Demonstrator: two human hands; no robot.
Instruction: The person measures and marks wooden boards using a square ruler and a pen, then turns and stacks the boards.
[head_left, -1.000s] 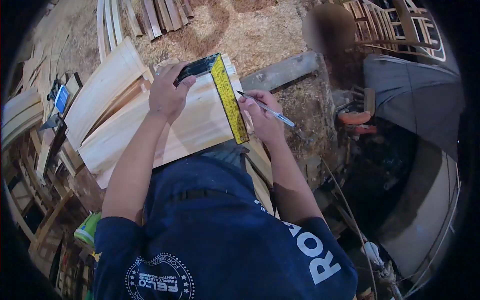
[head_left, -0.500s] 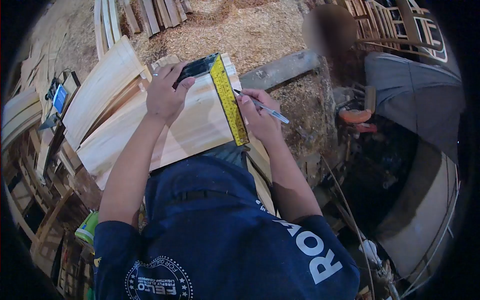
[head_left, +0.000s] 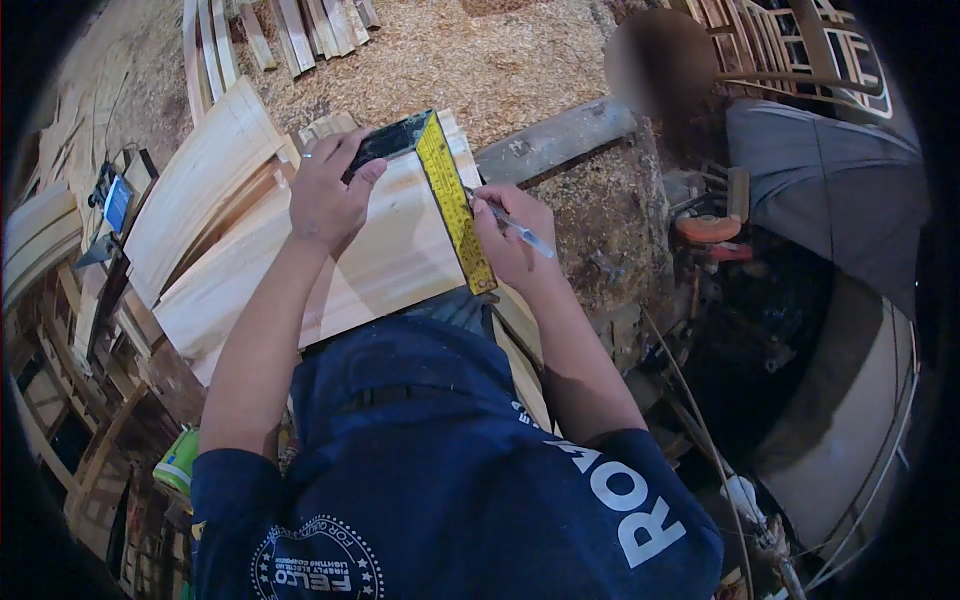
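Observation:
A yellow try square [head_left: 455, 205] with a black stock lies across the right end of a pale wooden board [head_left: 385, 245]. My left hand [head_left: 332, 190] grips the square's black stock, thumb and fingers on either side of it. In my right hand [head_left: 515, 235] is a clear pen [head_left: 530, 238], pinched between the fingers, its tip against the right edge of the yellow blade. A curved pale board [head_left: 205, 170] rests to the left, beside the first board.
Wood strips [head_left: 320, 25] lie on the sawdust at the top. A grey plank [head_left: 560, 140] is beyond my right hand. An orange tool [head_left: 710, 229] sits at the right, near a person in grey cloth [head_left: 785, 165]. Wooden frames [head_left: 775, 50] stand top right.
My right hand has moved slightly left, bringing the pen from beside the square to its blade edge. My left hand stays on the stock.

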